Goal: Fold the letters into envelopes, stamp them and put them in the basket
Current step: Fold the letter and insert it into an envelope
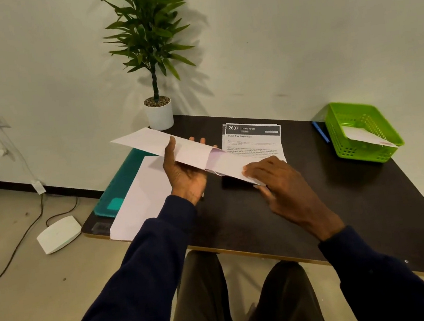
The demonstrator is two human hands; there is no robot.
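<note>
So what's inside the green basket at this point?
One white envelope lies tilted in the green basket, its near corner resting on the rim and showing a faint reddish mark. The basket floor under it is covered, so anything beneath cannot be seen.

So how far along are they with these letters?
Done: a first envelope lies in the basket. In hand: the left hand and right hand hold an open envelope by its ends, seemingly with a folded sheet going in. Left: the printed letters and spare envelopes wait, and no stamp is in view.
</note>
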